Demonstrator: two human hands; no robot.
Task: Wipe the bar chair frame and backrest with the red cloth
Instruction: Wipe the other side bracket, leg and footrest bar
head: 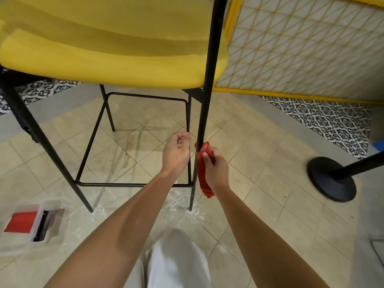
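My right hand (215,165) clamps the red cloth (202,175) round the black leg (204,113); left hand (176,151) curled, grip unclear. Hard strokes could tip the bar chair (104,59).

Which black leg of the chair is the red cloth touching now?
The near right leg, which crosses the yellow seat. The right hand holds the red cloth on it; the other legs are bare.

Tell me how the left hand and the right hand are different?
The right hand grips the red cloth against the black chair leg; the left hand has no cloth. The left hand sits slightly higher, fingers curled by the thin bar. Both are bare.
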